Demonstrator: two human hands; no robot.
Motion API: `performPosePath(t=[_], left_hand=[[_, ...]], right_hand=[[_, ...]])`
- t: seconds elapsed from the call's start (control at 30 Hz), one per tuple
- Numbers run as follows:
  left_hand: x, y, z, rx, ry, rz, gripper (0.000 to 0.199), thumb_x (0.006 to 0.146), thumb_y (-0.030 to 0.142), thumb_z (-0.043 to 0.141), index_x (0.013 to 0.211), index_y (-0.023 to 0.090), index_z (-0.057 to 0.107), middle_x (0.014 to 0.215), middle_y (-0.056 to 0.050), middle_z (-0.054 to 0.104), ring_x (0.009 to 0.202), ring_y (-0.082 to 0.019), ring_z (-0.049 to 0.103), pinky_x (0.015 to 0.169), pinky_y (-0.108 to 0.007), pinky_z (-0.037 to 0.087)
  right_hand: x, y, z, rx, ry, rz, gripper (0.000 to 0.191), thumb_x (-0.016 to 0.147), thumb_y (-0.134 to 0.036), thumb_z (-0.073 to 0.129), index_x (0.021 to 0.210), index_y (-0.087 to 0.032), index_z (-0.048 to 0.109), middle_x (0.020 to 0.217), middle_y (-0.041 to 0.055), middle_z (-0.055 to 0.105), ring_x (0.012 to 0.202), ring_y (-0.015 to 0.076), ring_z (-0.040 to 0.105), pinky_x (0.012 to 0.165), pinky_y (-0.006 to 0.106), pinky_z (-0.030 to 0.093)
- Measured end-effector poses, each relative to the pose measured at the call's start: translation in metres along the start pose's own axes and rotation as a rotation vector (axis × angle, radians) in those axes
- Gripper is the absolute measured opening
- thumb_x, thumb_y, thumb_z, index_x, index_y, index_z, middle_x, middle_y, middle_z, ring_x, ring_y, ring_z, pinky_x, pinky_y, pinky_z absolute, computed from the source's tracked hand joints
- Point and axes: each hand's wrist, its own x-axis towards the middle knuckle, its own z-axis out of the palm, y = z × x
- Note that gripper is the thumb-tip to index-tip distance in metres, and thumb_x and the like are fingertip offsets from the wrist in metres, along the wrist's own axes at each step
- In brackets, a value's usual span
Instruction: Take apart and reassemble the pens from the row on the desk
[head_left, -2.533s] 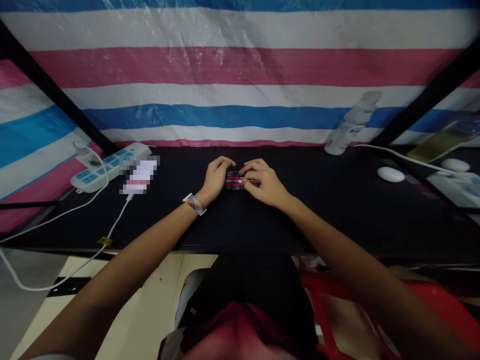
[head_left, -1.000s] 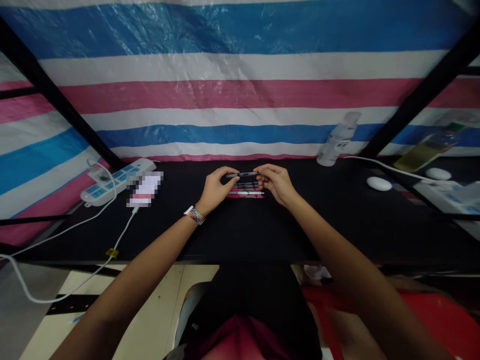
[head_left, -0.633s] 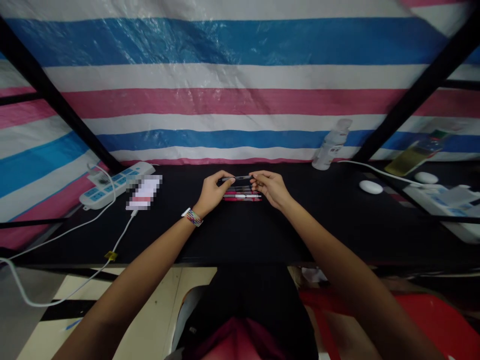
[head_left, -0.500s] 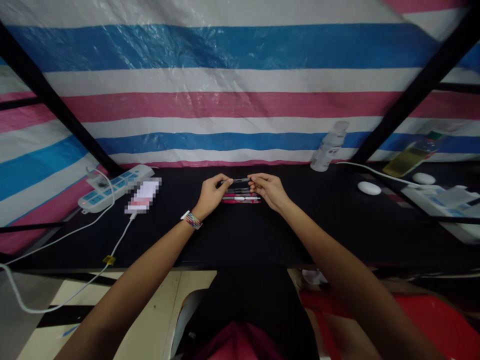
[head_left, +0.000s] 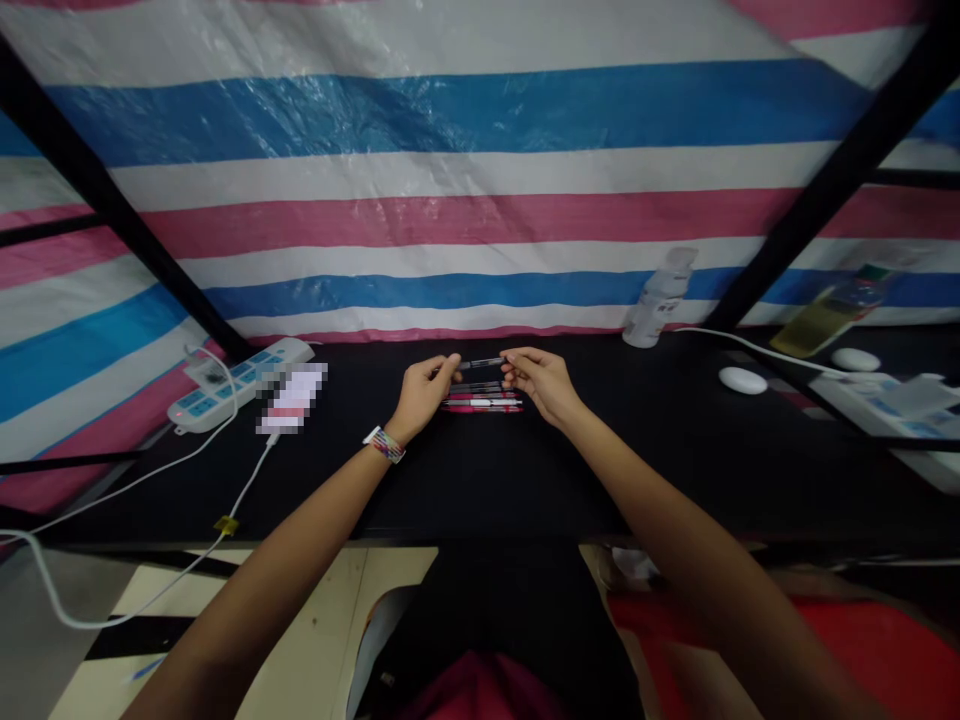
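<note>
A slim dark pen with a clear-looking barrel is held level above the black tabletop, its middle showing between my hands. My right hand pinches its right end between thumb and fingers. At the other end, my left hand has its thumb and fingers closed on the tip; a woven colourful band circles that wrist. Just below the held pen, several pens lie side by side across the table: dark ones behind, then a red and white pen nearest me. My fingers partly cover their ends.
A power strip and a blurred-out phone with a white cable lie left. To the right are a bottle, a white oval object and a tilted yellowish bottle. Black frame posts flank the desk.
My left thumb has shifted to point more upward at the pen's left end, and more of the barrel shows. The whole view has tilted slightly; the pens on the table stay put.
</note>
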Motion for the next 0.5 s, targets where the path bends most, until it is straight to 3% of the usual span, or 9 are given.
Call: performPosePath(t=[0.03,0.1,0.17,0.23,0.37,0.43,0.5], left_hand=[[0.0005,0.0002,-0.0001,-0.046,0.006,0.014,0.026,0.097,0.046,0.077,0.097,0.020,0.075,0.066,0.003,0.058,0.058,-0.012,0.054,0.059,-0.027,0.042],[0.0021,0.0000,-0.0008,-0.113,0.005,0.041,0.040,0.084,0.038,0.088,0.118,0.022,0.073,0.081,0.002,0.066,0.064,-0.013,0.060,0.062,-0.026,0.047],[0.0034,-0.0006,-0.0017,-0.096,0.000,0.039,0.029,0.089,0.041,0.084,0.105,0.020,0.074,0.080,0.000,0.068,0.066,-0.014,0.063,0.064,-0.027,0.050],[0.0041,-0.0013,-0.0024,-0.066,-0.002,0.013,0.032,0.100,0.050,0.072,0.090,0.019,0.072,0.071,-0.001,0.066,0.063,-0.014,0.061,0.063,-0.028,0.049],[0.0035,-0.0021,-0.0026,-0.129,-0.013,-0.010,0.041,0.088,0.054,0.086,0.108,0.021,0.073,0.076,0.001,0.069,0.059,-0.013,0.062,0.058,-0.026,0.047],[0.0030,-0.0028,-0.0030,-0.084,-0.016,-0.015,0.042,0.092,0.061,0.081,0.091,0.019,0.074,0.069,0.000,0.067,0.056,-0.013,0.059,0.057,-0.026,0.045],[0.0032,-0.0045,-0.0042,-0.007,-0.009,-0.041,0.064,0.101,0.072,0.064,0.065,0.018,0.067,0.054,-0.001,0.058,0.050,-0.012,0.053,0.056,-0.026,0.041]], right_hand=[[-0.0002,0.0000,0.0003,0.008,0.006,0.001,0.042,0.065,-0.046,0.105,0.090,-0.018,0.087,0.078,0.0045,0.075,0.067,0.0140,0.066,0.070,0.034,0.064],[-0.0007,0.0000,0.0007,0.022,0.027,0.002,0.044,0.062,-0.046,0.106,0.089,-0.017,0.087,0.077,0.0045,0.075,0.067,0.0140,0.066,0.070,0.033,0.064],[-0.0010,-0.0003,0.0006,0.026,0.038,0.003,0.043,0.062,-0.045,0.105,0.089,-0.017,0.086,0.076,0.0045,0.075,0.068,0.0141,0.066,0.069,0.033,0.063],[-0.0009,-0.0006,0.0002,0.024,0.032,0.007,0.042,0.064,-0.044,0.105,0.090,-0.017,0.086,0.076,0.0045,0.075,0.068,0.0140,0.066,0.069,0.032,0.063],[-0.0006,-0.0009,-0.0004,0.027,0.044,0.015,0.042,0.064,-0.044,0.105,0.089,-0.017,0.085,0.076,0.0039,0.075,0.068,0.0139,0.066,0.069,0.032,0.063],[-0.0006,-0.0009,-0.0004,0.025,0.047,0.019,0.041,0.065,-0.044,0.104,0.089,-0.017,0.085,0.075,0.0040,0.074,0.068,0.0140,0.065,0.069,0.032,0.063],[-0.0008,-0.0012,-0.0003,0.017,0.038,0.026,0.038,0.067,-0.042,0.103,0.089,-0.017,0.085,0.076,0.0040,0.073,0.068,0.0141,0.065,0.069,0.033,0.063]])
